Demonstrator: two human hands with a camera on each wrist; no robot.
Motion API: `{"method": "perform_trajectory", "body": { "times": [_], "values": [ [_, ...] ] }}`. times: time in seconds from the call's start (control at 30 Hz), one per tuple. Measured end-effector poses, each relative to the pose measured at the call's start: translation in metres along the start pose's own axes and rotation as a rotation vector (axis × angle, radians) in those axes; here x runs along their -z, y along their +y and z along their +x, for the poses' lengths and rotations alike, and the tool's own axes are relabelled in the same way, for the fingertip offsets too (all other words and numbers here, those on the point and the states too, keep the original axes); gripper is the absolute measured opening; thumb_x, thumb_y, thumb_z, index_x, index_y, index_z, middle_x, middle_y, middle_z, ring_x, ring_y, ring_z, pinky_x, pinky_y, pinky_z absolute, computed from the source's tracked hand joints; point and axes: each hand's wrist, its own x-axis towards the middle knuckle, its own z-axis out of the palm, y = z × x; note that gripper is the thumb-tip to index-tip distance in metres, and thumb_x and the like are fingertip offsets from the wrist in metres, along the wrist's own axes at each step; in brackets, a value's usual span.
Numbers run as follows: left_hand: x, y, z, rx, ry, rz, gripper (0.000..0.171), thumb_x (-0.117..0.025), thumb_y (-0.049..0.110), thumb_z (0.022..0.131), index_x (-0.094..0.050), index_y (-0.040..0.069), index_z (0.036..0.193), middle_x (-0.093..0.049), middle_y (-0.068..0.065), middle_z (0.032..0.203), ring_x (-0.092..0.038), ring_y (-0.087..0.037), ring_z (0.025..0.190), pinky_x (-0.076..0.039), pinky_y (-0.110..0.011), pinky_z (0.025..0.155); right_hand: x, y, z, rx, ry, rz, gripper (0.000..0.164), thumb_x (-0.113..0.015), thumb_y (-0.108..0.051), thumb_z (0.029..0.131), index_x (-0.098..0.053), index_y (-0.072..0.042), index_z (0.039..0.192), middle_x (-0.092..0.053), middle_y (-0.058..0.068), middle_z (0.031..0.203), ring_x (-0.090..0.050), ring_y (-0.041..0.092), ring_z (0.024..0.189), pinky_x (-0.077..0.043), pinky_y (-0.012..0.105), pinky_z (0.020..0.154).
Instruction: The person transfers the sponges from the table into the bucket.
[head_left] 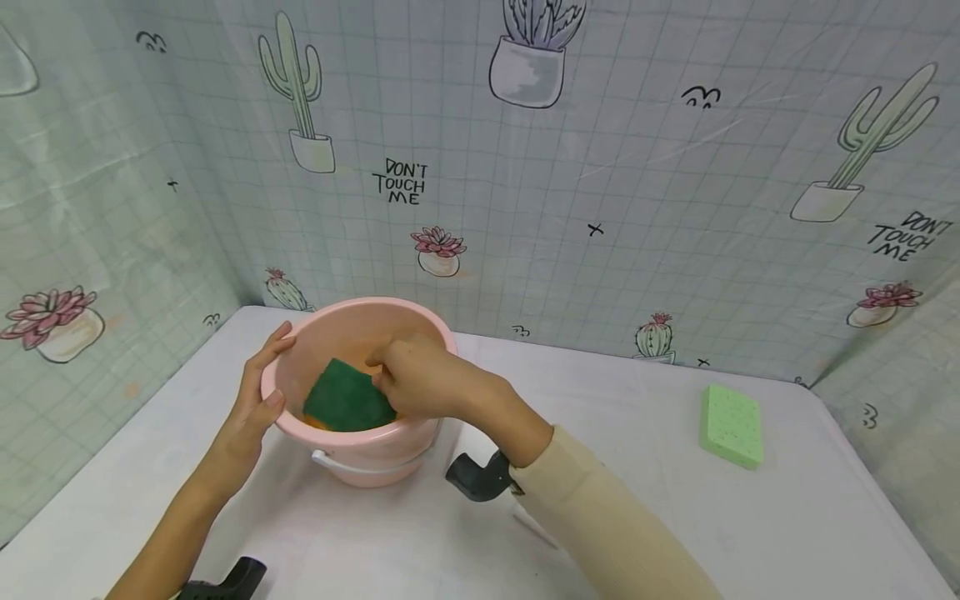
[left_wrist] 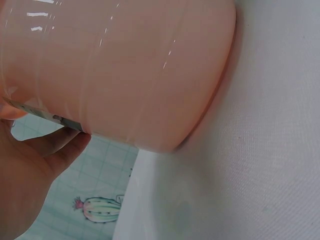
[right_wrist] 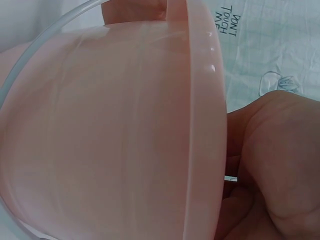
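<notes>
A pink bucket (head_left: 363, 450) stands on the white table, its pale handle hanging down at the front. My left hand (head_left: 247, 408) grips the bucket's left side at the rim, fingers and thumb spread round the curve. In the left wrist view, fingertips touch the outer wall. Inside the bucket is a dark green scouring pad (head_left: 348, 400), with something orange partly showing under it. Reaching over the rim, my right hand (head_left: 420, 375) pinches the pad's right edge with curled fingers. The right wrist view has this hand (right_wrist: 280, 165) beyond the rim, its fingertips hidden by the bucket.
A light green sponge (head_left: 732, 425) lies on the right part of the white table (head_left: 645, 517). Behind and at the sides hangs a cloth (head_left: 510, 183) printed with cacti and a grid. A thin pale stick-like thing (head_left: 536, 530) lies near the right forearm.
</notes>
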Motion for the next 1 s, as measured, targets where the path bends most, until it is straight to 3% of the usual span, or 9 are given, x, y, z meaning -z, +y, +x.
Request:
{"method": "perform_trajectory", "body": {
  "times": [0.1,0.17,0.2,0.27,0.33,0.47,0.6,0.77,1.0],
  "values": [
    [0.000,0.000,0.000,0.007,-0.003,-0.009,0.056,-0.033,0.025,0.098,-0.018,0.016,0.151,-0.001,0.004,0.159,0.002,-0.015,0.143,-0.003,-0.065,0.104,0.001,0.001,0.000,0.010,0.005,0.009,0.021,-0.051,-0.007,0.097,-0.068,0.001,0.105,-0.054,-0.001,0.069,-0.046,0.007,0.064,-0.036,0.015,0.065],
    [0.000,0.000,0.000,0.015,-0.003,-0.006,0.056,-0.034,0.026,0.098,-0.018,0.017,0.151,-0.001,0.004,0.159,0.001,-0.015,0.143,-0.004,-0.062,0.105,0.001,0.001,0.000,0.017,0.008,0.017,0.019,-0.051,-0.006,0.096,-0.068,0.001,0.102,-0.039,-0.002,0.060,-0.040,0.008,0.059,-0.032,0.017,0.061],
    [0.000,0.000,0.000,0.015,-0.004,-0.004,0.056,-0.034,0.026,0.098,-0.018,0.017,0.151,-0.001,0.004,0.159,0.001,-0.015,0.143,-0.006,-0.057,0.107,0.001,0.001,0.000,0.017,0.009,0.021,0.018,-0.052,-0.006,0.096,-0.068,0.000,0.101,-0.038,-0.003,0.060,-0.039,0.008,0.058,-0.032,0.018,0.060],
    [0.001,0.000,0.000,0.014,-0.005,-0.001,0.056,-0.033,0.026,0.098,-0.018,0.017,0.151,-0.001,0.004,0.159,0.001,-0.015,0.143,-0.010,-0.046,0.108,0.001,0.002,-0.001,0.015,0.013,0.041,0.020,-0.052,-0.006,0.096,-0.068,0.001,0.106,-0.050,-0.001,0.066,-0.042,0.008,0.060,-0.034,0.017,0.062],
    [0.001,0.000,0.000,0.010,-0.007,0.000,0.055,-0.033,0.025,0.099,-0.017,0.016,0.151,-0.001,0.004,0.159,0.001,-0.016,0.143,-0.013,-0.036,0.106,0.002,0.002,-0.002,0.009,0.018,0.055,0.024,-0.051,-0.006,0.097,-0.066,0.001,0.115,-0.064,0.003,0.084,-0.047,0.008,0.065,-0.037,0.017,0.066],
    [0.001,0.000,0.000,0.008,-0.009,-0.004,0.055,-0.033,0.025,0.099,-0.017,0.017,0.151,-0.001,0.003,0.159,0.000,-0.016,0.143,-0.015,-0.031,0.104,0.004,0.004,-0.006,0.013,0.051,0.075,0.028,-0.051,-0.006,0.097,-0.063,0.000,0.122,-0.065,0.008,0.115,-0.052,0.009,0.071,-0.041,0.018,0.070],
    [0.001,0.000,0.000,0.008,-0.007,-0.004,0.056,-0.033,0.025,0.099,-0.017,0.017,0.151,-0.001,0.004,0.159,0.000,-0.016,0.143,-0.015,-0.031,0.104,0.008,0.008,-0.014,0.016,0.129,0.115,0.028,-0.050,-0.005,0.096,-0.064,-0.004,0.120,-0.066,0.005,0.111,-0.054,0.008,0.069,-0.044,0.019,0.066],
    [0.001,0.000,0.000,-0.004,-0.012,-0.003,0.056,-0.033,0.025,0.099,-0.017,0.017,0.151,-0.001,0.003,0.159,0.000,-0.017,0.143,-0.016,-0.030,0.104,0.017,0.019,-0.035,0.019,0.268,0.162,0.029,-0.050,-0.008,0.095,-0.064,-0.008,0.121,-0.064,-0.001,0.104,-0.056,0.007,0.080,-0.047,0.020,0.071],
    [0.001,0.002,-0.001,-0.008,-0.013,-0.006,0.056,-0.033,0.024,0.099,-0.017,0.016,0.152,-0.001,0.002,0.159,0.000,-0.017,0.143,-0.016,-0.029,0.104,0.027,0.048,-0.077,0.023,0.487,0.122,0.028,-0.058,-0.010,0.094,-0.064,-0.009,0.122,-0.063,-0.001,0.114,-0.055,0.008,0.086,-0.050,0.023,0.074]
  ]
}}
